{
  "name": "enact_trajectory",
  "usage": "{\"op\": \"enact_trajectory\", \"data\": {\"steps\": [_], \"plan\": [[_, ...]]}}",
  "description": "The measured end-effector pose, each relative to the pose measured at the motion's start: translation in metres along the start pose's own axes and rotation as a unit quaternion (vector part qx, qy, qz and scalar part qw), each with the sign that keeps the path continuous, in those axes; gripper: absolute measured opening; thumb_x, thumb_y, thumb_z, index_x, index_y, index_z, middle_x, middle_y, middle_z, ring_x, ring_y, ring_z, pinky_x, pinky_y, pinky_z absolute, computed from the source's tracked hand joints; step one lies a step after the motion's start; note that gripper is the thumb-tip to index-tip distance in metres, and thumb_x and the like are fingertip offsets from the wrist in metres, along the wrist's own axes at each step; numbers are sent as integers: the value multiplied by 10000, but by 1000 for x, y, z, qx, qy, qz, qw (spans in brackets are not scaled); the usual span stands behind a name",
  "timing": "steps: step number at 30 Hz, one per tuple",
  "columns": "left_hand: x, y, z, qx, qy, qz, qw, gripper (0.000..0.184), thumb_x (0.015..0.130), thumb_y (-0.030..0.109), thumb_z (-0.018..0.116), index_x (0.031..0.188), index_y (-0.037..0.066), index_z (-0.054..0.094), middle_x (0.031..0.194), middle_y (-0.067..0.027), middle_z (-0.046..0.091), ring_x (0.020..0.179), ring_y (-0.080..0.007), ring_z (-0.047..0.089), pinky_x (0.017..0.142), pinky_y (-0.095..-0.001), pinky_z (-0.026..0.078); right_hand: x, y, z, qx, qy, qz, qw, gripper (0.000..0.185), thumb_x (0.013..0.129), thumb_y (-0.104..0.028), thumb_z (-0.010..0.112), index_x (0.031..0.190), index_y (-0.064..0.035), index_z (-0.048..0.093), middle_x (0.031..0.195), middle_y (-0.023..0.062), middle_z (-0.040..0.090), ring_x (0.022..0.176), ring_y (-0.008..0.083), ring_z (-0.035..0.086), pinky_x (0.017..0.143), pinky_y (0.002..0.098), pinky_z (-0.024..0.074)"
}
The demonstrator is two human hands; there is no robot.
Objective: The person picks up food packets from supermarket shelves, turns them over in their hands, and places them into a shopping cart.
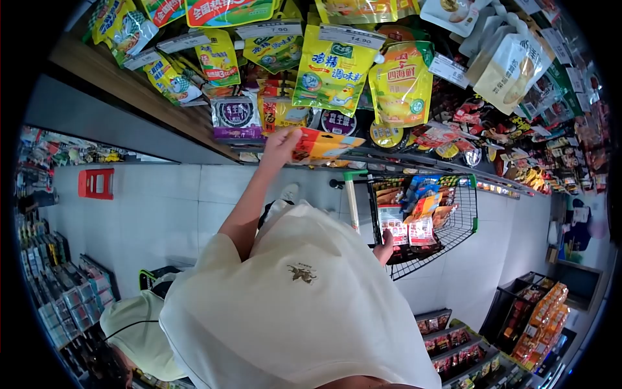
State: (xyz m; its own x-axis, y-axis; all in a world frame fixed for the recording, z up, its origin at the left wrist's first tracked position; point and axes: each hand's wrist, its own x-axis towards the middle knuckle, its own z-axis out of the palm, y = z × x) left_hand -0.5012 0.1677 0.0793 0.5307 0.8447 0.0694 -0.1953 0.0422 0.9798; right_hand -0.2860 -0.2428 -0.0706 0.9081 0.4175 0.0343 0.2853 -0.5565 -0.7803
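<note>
My left hand (282, 144) is closed on the left end of an orange and yellow packet (319, 146), held flat in front of the shelf. Just behind that packet are a purple pouch (236, 118) and an orange pouch (283, 114). Above them hang a yellow seasoning bag (332, 72) and a yellow-green bag (400, 84). My right hand (384, 247) is at the near left side of the black wire cart (459, 227), beside red and white packets (392, 225) lying in it. What its fingers grip is too small to make out.
A red stool (96, 184) stands on the tiled floor at the left. Another person in pale clothing (144, 330) is behind me at the lower left. Display racks (461, 347) stand at the lower right.
</note>
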Motion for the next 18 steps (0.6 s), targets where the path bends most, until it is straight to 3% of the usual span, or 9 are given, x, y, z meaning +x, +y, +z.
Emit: {"op": "enact_trajectory", "data": {"steps": [2,5,6,9,10,13,14,18], "plan": [[-4,-24,-35,9,72,22,997,257,1013,218,586,1044,-22,675,836,69,579,773,-17,479,684,-203,408,7,28,5,77,-13,17,997,503,786,207,353,1198,85,614,1124,195,694,1090,263,664,967,341,494],[-19,-31,-86,8,125,-4,992,250,1017,226,584,1039,-4,681,893,50,624,810,-17,508,726,-193,419,20,26,1,93,-36,55,993,458,831,204,360,1186,80,622,1107,169,693,1066,223,662,963,314,496],[-23,-35,-98,-26,149,-19,988,249,1018,228,582,1047,1,683,918,44,639,827,-22,527,743,-193,426,24,17,-3,62,-43,57,995,398,882,157,374,1170,67,633,1053,153,694,1004,216,667,937,307,504],[-22,-59,-142,-109,209,-46,971,250,1015,225,584,1081,7,686,979,10,681,878,-63,597,794,-218,454,45,10,1,182,-73,82,977,326,955,57,386,1153,55,645,1000,142,691,952,204,662,889,306,515],[-20,-68,-157,-122,213,-51,968,245,1012,221,587,1089,9,683,985,5,684,887,-72,608,805,-224,457,54,9,2,133,-106,82,982,296,1020,-99,423,1150,43,648,981,166,699,937,232,669,847,323,516],[-2,-103,-200,-152,234,-70,958,241,1007,214,594,1112,12,674,1007,-6,693,917,-87,628,833,-233,459,70,-11,11,-62,-137,-13,989,326,1033,-196,478,1155,55,646,935,138,709,891,193,651,795,314,506],[6,-111,-211,-160,242,-76,954,241,1006,212,596,1119,13,671,1016,-9,695,928,-90,633,842,-234,459,75,-13,17,-72,-152,-16,986,379,1031,-274,500,1165,50,644,975,179,707,909,245,660,817,357,504],[33,-100,-226,-182,222,-90,954,235,1005,211,599,1125,20,666,1078,-22,691,980,-105,631,883,-252,457,71,-51,31,-138,-181,-20,974,455,1028,-360,478,1216,34,605,1011,273,685,971,414,657,845,441,503]]}}
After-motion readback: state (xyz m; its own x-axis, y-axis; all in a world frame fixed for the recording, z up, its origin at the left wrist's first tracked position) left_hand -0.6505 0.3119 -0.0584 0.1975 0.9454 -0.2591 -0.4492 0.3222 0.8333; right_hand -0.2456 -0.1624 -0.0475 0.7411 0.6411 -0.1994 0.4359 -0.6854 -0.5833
